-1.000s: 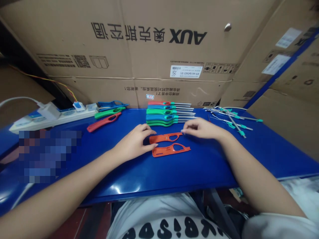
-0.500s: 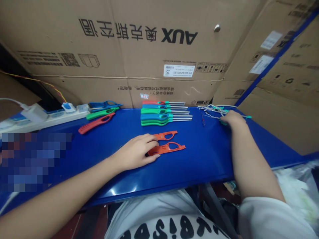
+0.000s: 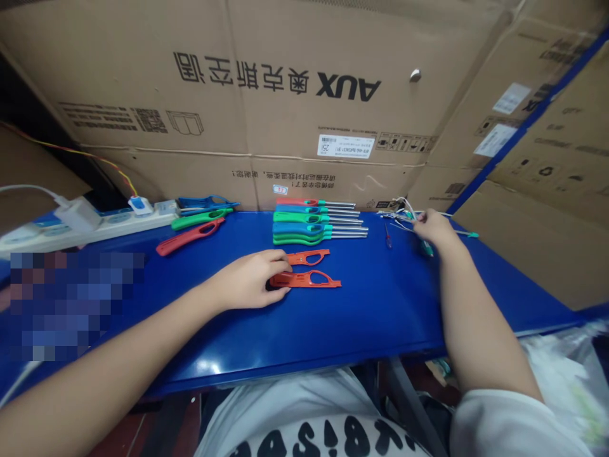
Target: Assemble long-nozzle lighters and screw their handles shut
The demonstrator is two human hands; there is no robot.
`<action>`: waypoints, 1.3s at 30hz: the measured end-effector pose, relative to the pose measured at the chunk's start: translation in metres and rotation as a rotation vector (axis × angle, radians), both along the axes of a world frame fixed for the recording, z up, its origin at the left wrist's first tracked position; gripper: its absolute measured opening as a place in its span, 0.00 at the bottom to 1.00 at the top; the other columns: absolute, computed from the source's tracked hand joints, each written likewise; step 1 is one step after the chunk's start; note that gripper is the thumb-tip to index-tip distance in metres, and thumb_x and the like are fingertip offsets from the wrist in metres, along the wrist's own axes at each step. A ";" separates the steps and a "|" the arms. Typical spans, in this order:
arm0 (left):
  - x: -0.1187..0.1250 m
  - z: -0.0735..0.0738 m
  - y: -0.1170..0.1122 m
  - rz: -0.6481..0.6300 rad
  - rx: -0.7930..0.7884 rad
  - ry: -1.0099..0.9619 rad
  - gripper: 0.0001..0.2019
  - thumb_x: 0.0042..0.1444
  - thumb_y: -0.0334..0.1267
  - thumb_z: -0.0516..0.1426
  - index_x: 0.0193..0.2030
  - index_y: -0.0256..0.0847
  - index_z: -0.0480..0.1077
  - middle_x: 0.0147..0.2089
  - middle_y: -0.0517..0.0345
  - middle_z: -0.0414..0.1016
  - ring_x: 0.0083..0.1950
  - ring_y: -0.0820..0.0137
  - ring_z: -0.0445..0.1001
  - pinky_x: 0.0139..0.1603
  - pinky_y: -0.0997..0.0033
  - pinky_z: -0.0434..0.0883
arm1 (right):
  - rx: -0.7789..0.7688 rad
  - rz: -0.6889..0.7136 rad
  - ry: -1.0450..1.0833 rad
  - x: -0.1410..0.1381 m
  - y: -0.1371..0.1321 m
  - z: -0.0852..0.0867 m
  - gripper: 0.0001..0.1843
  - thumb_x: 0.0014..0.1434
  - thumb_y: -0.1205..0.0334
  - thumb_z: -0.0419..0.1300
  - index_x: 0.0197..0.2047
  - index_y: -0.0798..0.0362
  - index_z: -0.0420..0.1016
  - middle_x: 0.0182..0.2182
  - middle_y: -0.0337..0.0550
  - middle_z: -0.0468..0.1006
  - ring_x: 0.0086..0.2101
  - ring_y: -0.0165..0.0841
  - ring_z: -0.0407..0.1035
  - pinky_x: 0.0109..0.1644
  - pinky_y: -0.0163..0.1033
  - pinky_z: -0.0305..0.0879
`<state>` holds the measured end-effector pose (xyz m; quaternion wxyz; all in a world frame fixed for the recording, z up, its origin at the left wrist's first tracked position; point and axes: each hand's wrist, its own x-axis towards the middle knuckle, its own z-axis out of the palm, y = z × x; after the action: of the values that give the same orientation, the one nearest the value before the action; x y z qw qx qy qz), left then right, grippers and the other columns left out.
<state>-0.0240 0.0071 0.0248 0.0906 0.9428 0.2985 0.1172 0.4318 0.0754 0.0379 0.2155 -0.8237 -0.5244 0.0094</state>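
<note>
My left hand (image 3: 250, 279) is closed on the left end of an orange-red lighter shell half (image 3: 304, 279), which lies flat on the table with its trigger loop to the right. A second orange-red shell half (image 3: 311, 257) lies just behind it, its left end hidden by my fingers. At the far right, my right hand (image 3: 436, 230) pinches a thin white wired lighter part with a green end (image 3: 426, 247). It is over a loose pile of such white wires (image 3: 404, 216). A small red-handled screwdriver (image 3: 388, 238) lies left of that pile.
Several assembled lighters (image 3: 299, 219) with metal tubes are stacked at the back middle. Blue, green and red lighter shells (image 3: 190, 237) lie at the back left, next to a white power strip (image 3: 117, 225). A cardboard wall (image 3: 280, 127) stands behind the blue table (image 3: 361, 304).
My right hand has lifted slightly from the pile, with the green-ended wired part now hanging from it. My left hand has shifted a little left with the shell half, and the view has moved slightly.
</note>
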 end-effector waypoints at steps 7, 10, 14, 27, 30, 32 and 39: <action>0.000 -0.005 0.003 -0.013 0.060 0.010 0.13 0.67 0.43 0.56 0.52 0.45 0.78 0.54 0.53 0.78 0.53 0.61 0.78 0.51 0.66 0.74 | 0.028 0.697 0.442 -0.066 -0.024 0.019 0.18 0.57 0.45 0.64 0.39 0.49 0.67 0.30 0.40 0.75 0.30 0.34 0.70 0.35 0.39 0.67; -0.002 -0.004 0.005 0.001 0.061 -0.001 0.11 0.64 0.41 0.57 0.47 0.42 0.80 0.52 0.52 0.79 0.49 0.62 0.80 0.49 0.66 0.75 | -0.106 0.912 0.525 -0.096 -0.041 0.024 0.21 0.57 0.41 0.65 0.39 0.50 0.67 0.27 0.36 0.72 0.25 0.29 0.63 0.30 0.37 0.62; -0.007 0.000 0.008 -0.007 0.061 -0.008 0.10 0.62 0.41 0.59 0.43 0.42 0.81 0.48 0.51 0.81 0.47 0.62 0.81 0.49 0.67 0.75 | -0.174 1.125 0.483 -0.126 -0.055 0.023 0.17 0.61 0.46 0.64 0.39 0.52 0.70 0.32 0.39 0.73 0.30 0.30 0.66 0.37 0.37 0.65; -0.013 0.007 0.013 0.082 0.024 0.019 0.25 0.60 0.50 0.62 0.59 0.39 0.73 0.51 0.47 0.79 0.50 0.58 0.78 0.50 0.64 0.74 | -0.156 1.276 0.524 -0.149 -0.053 -0.003 0.15 0.64 0.50 0.62 0.43 0.54 0.75 0.37 0.44 0.78 0.37 0.32 0.71 0.43 0.38 0.69; -0.012 0.006 0.014 0.024 0.049 0.033 0.17 0.62 0.49 0.60 0.50 0.40 0.78 0.50 0.48 0.78 0.50 0.59 0.78 0.50 0.64 0.74 | -0.140 1.281 0.520 -0.150 -0.053 -0.005 0.15 0.64 0.50 0.62 0.43 0.54 0.76 0.38 0.44 0.78 0.38 0.33 0.71 0.45 0.39 0.70; -0.012 0.005 0.013 0.001 0.058 0.037 0.14 0.63 0.46 0.58 0.48 0.41 0.79 0.50 0.49 0.78 0.50 0.60 0.78 0.49 0.65 0.74 | -0.138 1.267 0.518 -0.150 -0.053 -0.003 0.15 0.63 0.50 0.63 0.43 0.54 0.76 0.38 0.44 0.79 0.38 0.34 0.72 0.45 0.40 0.70; -0.008 -0.003 0.014 -0.052 0.063 -0.033 0.13 0.65 0.46 0.59 0.49 0.43 0.79 0.52 0.50 0.79 0.53 0.60 0.77 0.53 0.64 0.74 | -0.104 1.204 0.505 -0.150 -0.054 0.004 0.16 0.61 0.48 0.64 0.40 0.53 0.77 0.36 0.44 0.80 0.34 0.33 0.71 0.41 0.39 0.69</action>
<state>-0.0319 0.0207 0.0218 0.0689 0.9506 0.2684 0.1396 0.2818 0.0214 0.0418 0.2491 -0.3676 -0.8261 0.3469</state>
